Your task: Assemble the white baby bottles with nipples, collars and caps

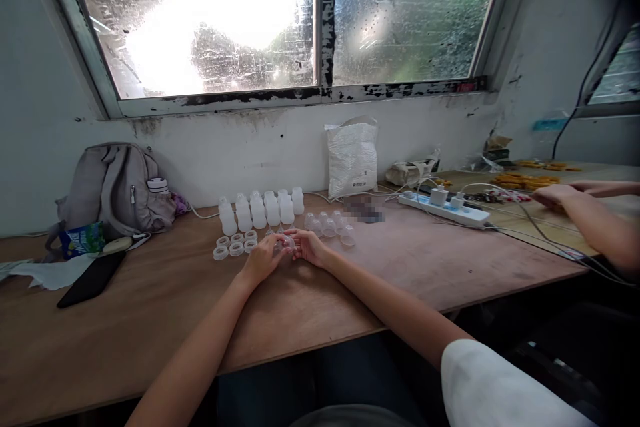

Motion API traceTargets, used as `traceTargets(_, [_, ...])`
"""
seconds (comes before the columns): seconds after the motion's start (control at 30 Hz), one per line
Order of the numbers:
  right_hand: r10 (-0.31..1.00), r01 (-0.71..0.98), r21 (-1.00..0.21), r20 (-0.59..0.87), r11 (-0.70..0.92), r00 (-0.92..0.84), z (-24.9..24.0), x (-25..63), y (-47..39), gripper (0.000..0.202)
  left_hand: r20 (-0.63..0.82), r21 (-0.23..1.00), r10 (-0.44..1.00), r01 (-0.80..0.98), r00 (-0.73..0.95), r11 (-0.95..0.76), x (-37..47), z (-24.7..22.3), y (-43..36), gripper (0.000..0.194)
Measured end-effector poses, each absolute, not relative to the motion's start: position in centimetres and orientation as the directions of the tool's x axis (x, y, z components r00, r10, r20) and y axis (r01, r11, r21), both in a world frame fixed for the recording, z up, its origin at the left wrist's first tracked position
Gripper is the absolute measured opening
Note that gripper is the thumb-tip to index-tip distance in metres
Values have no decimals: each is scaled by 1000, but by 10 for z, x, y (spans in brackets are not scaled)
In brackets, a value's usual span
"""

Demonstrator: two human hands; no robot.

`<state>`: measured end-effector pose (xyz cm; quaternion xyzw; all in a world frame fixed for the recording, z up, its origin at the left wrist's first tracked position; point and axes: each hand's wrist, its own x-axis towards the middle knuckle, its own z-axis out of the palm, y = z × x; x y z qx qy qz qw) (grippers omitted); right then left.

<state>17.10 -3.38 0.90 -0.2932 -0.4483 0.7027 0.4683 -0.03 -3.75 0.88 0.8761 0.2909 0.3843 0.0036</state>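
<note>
My left hand (263, 257) and my right hand (309, 248) meet at the middle of the table. Between their closed fingertips they hold a small clear baby-bottle part (287, 244); the fingers cover much of it, so its exact kind is unclear. Just behind stands a row of frosted baby bottles (258, 211), upright and without caps. To the left of my left hand lie several translucent screw rings (236, 249). Several clear dome caps (329, 224) sit to the right, beyond my right hand. Small clear pointed pieces show partly behind my fingers.
A backpack (117, 187), a snack pouch (83, 240) and a black phone (91, 279) lie at left. A white plastic bag (353, 157) leans on the wall. Rightward are a power strip (445, 209) with cables and another person's arm (600, 213) at the adjoining table.
</note>
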Motion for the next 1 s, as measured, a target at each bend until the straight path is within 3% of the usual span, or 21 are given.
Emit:
traceTargets(0.33, [920, -399, -902, 6, -164, -391, 7, 171, -32, 27, 702, 243, 533, 544, 473, -803, 1, 8, -35, 13])
traceTargets(0.63, [921, -411, -896, 7, -166, -389, 6, 171, -32, 26, 686, 501, 644, 422, 339, -756, 3, 4, -30, 11])
traceTargets(0.9, [973, -429, -896, -8, -109, -231, 4, 174, -27, 24, 651, 686, 748, 323, 129, -652, 2, -4, -15, 13])
traceTargets(1.0, [959, -408, -902, -23, -142, -281, 4, 170, -30, 25, 613, 738, 783, 279, 105, -615, 3, -9, -11, 16])
